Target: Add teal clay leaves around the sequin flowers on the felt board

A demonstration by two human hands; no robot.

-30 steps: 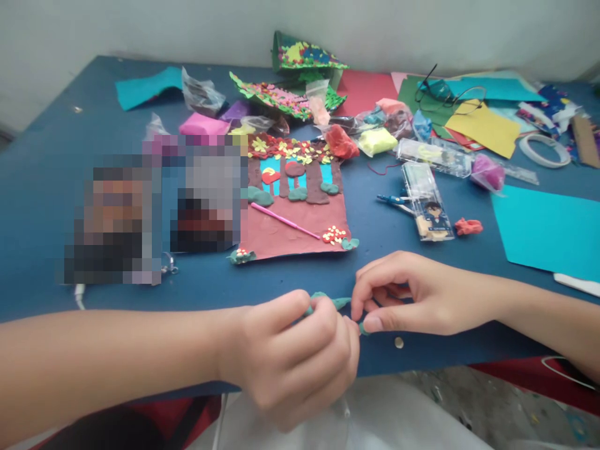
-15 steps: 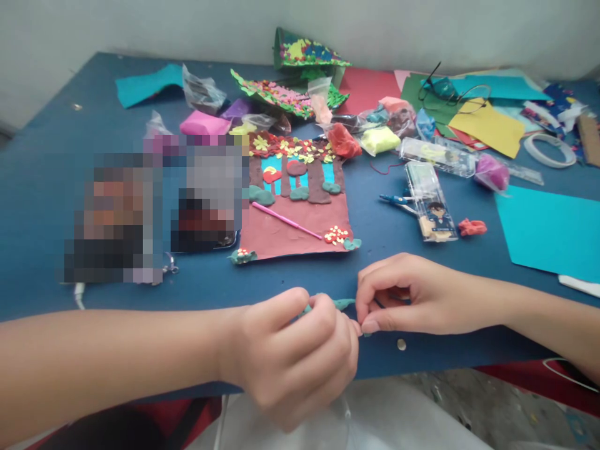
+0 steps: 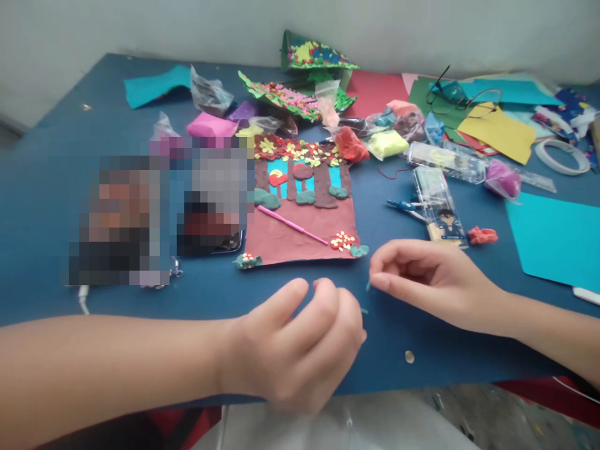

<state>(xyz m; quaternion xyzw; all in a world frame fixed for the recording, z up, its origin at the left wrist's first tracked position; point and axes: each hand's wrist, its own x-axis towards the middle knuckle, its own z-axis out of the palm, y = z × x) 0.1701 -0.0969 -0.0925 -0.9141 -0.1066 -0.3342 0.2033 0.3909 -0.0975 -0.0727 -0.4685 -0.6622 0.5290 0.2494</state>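
Observation:
My left hand (image 3: 300, 340) is curled closed near the front edge of the blue table (image 3: 56, 137). Only a tiny tip of teal clay (image 3: 364, 310) shows at its fingertips. A little to the right and apart from it, my right hand (image 3: 424, 278) is closed in a pinch on a small bit of teal clay (image 3: 368, 286). Just beyond both hands lies a brown clay picture (image 3: 304, 234) with tree trunks, flowers and teal leaves. A thin pink tool (image 3: 291, 224) rests on it.
Bags of coloured clay (image 3: 387, 142), clear plastic cases (image 3: 440, 200), coloured paper sheets (image 3: 555, 240), glasses (image 3: 457, 94), a tape roll (image 3: 562, 156) and decorated pieces (image 3: 290, 97) crowd the back and right. A blurred-out object lies at left. A small pale blob (image 3: 409, 356) sits by the table edge.
My hands have come apart. The right hand moved up and right with a small teal bit, and the teal strip between the hands is now hidden in my left hand.

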